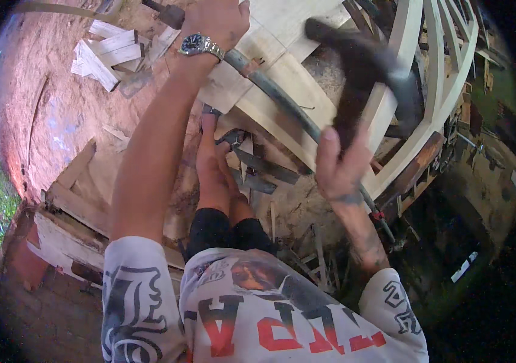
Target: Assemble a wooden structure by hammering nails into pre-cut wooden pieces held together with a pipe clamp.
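Observation:
My right hand (pixel 346 160) is closed around the handle of a dark hammer (pixel 364 63), smeared by motion over a pale timber frame (pixel 385 109). My left hand (pixel 218 24), with a metal watch at the wrist, reaches to the upper edge, over pale boards (pixel 282 72); its fingers are mostly out of sight. A long pipe clamp (pixel 288 106) runs slantwise from under my left wrist to beneath my right hand. A dark clamp jaw (pixel 170 15) shows beside my left hand. One thin nail-like piece (pixel 301 107) stands out from the board near the pipe.
Curved pale wooden ribs (pixel 445 103) rise at the right. Offcuts (pixel 110 54) lie piled on the dirt ground at the upper left. A wooden structure (pixel 76 224) stands at the lower left. My legs (pixel 209 163) are below the boards, with wood scraps around my feet.

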Demonstrator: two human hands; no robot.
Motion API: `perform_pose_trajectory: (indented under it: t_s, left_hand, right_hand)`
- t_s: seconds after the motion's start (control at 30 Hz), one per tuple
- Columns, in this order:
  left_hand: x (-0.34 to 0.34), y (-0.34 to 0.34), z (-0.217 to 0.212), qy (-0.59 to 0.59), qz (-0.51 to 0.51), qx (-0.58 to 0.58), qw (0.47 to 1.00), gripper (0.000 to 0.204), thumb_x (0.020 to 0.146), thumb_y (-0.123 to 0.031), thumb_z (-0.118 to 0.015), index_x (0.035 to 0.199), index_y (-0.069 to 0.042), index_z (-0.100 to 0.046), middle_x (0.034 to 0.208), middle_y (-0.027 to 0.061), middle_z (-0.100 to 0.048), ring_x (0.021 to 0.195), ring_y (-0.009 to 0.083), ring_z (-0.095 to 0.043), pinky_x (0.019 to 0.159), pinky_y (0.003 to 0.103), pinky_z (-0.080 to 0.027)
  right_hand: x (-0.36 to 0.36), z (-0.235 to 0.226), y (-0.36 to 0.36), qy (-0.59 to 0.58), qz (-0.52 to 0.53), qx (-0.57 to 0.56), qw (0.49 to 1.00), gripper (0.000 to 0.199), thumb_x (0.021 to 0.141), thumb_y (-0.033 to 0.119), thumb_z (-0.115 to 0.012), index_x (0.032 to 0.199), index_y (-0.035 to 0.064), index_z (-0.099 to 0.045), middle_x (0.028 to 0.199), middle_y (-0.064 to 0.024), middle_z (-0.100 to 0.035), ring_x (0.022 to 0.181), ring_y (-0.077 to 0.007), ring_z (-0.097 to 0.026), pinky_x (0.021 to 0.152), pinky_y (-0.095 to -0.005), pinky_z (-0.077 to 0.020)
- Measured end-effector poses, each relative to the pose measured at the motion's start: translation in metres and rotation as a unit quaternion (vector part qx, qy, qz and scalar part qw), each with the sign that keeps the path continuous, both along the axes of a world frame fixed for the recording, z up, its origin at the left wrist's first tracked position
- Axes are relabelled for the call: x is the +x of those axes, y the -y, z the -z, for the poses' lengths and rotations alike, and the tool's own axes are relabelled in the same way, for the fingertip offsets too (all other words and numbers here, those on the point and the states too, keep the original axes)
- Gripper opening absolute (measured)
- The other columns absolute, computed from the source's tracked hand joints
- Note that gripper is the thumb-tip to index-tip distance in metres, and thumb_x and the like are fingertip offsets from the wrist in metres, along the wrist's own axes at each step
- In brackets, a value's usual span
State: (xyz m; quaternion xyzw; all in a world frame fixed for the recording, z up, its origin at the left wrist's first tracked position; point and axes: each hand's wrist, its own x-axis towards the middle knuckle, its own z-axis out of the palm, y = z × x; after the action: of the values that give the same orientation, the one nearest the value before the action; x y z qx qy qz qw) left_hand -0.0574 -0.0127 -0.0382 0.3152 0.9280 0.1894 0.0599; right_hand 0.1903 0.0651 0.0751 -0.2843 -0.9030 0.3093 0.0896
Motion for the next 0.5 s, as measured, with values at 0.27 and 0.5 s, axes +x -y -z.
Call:
perform_pose_trajectory:
  t_s: [0.27,0.5]
  left_hand:
    - [0.004,-0.007,-0.002,0.02,-0.008,-0.037,0.999,0.029,0.087,-0.03,-0.056,0.092,-0.002,-0.063,0.093,0.0186,-0.062,0.092,0.0349,-0.06,0.082,0.047,-0.047]
    - [0.004,0.01,0.001,-0.125,-0.028,-0.006,0.992,0.03,0.086,-0.031,-0.056,0.088,-0.002,-0.064,0.086,0.0172,-0.064,0.088,0.0349,-0.061,0.086,0.046,-0.045]
  right_hand:
    - [-0.002,-0.015,0.002,0.014,0.037,-0.081,0.996,0.028,0.094,0.022,-0.056,0.113,0.0021,-0.052,0.069,-0.0157,-0.061,0.059,-0.0266,-0.063,0.058,-0.0371,-0.0501]
    - [-0.022,0.007,-0.001,0.197,-0.063,-0.047,0.977,0.027,0.094,0.022,-0.056,0.112,0.0035,-0.051,0.075,-0.0228,-0.063,0.069,-0.042,-0.064,0.059,-0.0463,-0.0499]
